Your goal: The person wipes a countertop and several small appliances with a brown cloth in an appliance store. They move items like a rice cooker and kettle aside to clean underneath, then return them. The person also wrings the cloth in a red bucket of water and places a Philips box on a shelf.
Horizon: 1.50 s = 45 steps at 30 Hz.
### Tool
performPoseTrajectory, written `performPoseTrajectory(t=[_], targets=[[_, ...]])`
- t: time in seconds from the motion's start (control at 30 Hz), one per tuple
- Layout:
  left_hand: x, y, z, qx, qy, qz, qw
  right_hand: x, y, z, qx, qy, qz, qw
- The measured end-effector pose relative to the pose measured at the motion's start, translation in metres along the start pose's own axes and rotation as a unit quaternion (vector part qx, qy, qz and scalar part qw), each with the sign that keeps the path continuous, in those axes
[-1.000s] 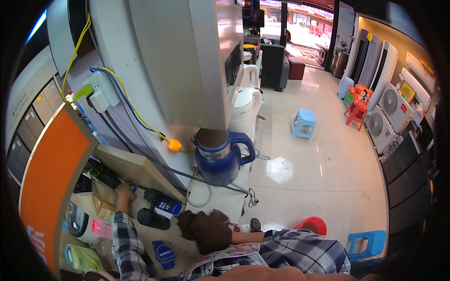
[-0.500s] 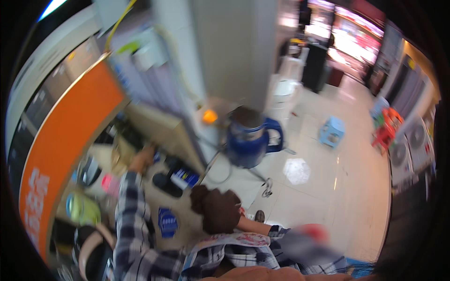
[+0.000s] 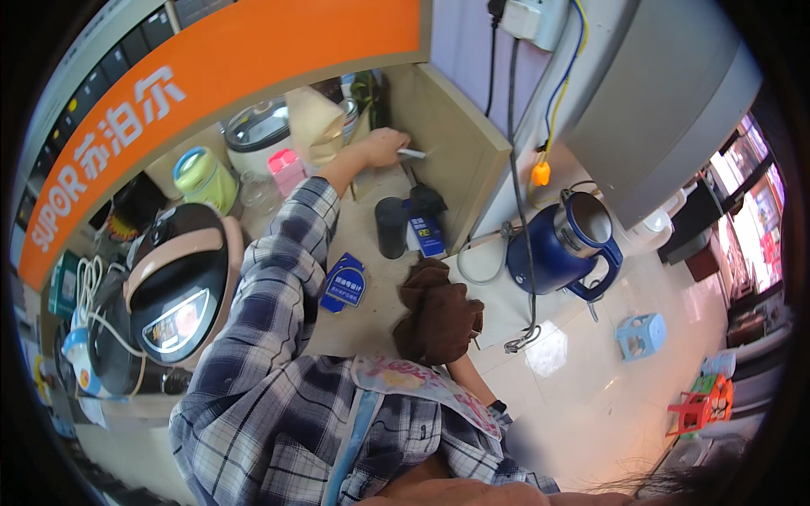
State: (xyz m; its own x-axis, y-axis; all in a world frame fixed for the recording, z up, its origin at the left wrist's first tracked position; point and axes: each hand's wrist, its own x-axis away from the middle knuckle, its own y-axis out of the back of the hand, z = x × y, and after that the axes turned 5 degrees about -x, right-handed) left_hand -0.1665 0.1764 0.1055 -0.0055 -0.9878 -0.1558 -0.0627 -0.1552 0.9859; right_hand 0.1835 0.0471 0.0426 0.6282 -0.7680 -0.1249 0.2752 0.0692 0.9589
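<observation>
My left hand (image 3: 380, 147) reaches into the shelf compartment, its fingers closed on a slim white stick-like thing (image 3: 412, 153) near the wooden side panel (image 3: 462, 139). Beside that hand are a tan paper bag (image 3: 315, 122) and a pink box (image 3: 285, 166). A bunched brown cloth (image 3: 434, 314) is gripped in my right hand, whose fingers it mostly covers; the bare wrist (image 3: 471, 381) shows below. Blue printed cards (image 3: 344, 283) lie on the shelf board to the left of the cloth. A dark oblong thing (image 3: 391, 228) and a blue-labelled item (image 3: 425, 233) sit beyond it.
A blue kettle (image 3: 561, 244) stands to the right, with a black cord (image 3: 516, 211) hanging in front of it. At left are a rice cooker (image 3: 186, 287) and a green jar (image 3: 205, 180). An orange shelf front (image 3: 278, 51) arches above the compartment. Farther right is a blue stool (image 3: 639, 336).
The view has swung left, so the shelf and kettle appear farther right. The slim white thing now shows in my left hand. The brown cloth stays with my right hand.
</observation>
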Motion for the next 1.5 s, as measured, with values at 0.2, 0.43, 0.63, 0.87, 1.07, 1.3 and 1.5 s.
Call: performPoseTrajectory(t=[0.2, 0.43, 0.63, 0.87, 1.07, 1.3, 1.5], targets=[[0.048, 0.048, -0.069, 0.462, 0.070, -0.252, 0.847, -0.005, -0.025, -0.014, -0.103, -0.028, -0.089, 0.990], [0.148, 0.079, -0.145, 0.803, -0.030, -0.288, 0.520, -0.001, -0.011, -0.019, -0.030, 0.090, -0.139, 0.986], [0.180, 0.058, -0.181, 0.839, 0.057, -0.182, 0.510, 0.013, 0.075, 0.006, -0.115, 0.120, -0.271, 0.948], [0.175, 0.019, -0.225, 0.898, 0.068, -0.054, 0.431, 0.034, 0.126, 0.038, -0.203, 0.089, -0.151, 0.963], [0.173, 0.021, -0.246, 0.930, -0.040, -0.042, 0.363, 0.028, 0.118, 0.059, -0.134, 0.200, -0.238, 0.941], [0.171, 0.016, -0.259, 0.911, -0.067, 0.039, 0.406, 0.020, 0.095, 0.046, -0.109, 0.133, -0.270, 0.947], [0.188, 0.005, -0.277, 0.891, 0.025, 0.137, 0.433, 0.006, 0.084, 0.003, -0.132, 0.143, -0.403, 0.894]])
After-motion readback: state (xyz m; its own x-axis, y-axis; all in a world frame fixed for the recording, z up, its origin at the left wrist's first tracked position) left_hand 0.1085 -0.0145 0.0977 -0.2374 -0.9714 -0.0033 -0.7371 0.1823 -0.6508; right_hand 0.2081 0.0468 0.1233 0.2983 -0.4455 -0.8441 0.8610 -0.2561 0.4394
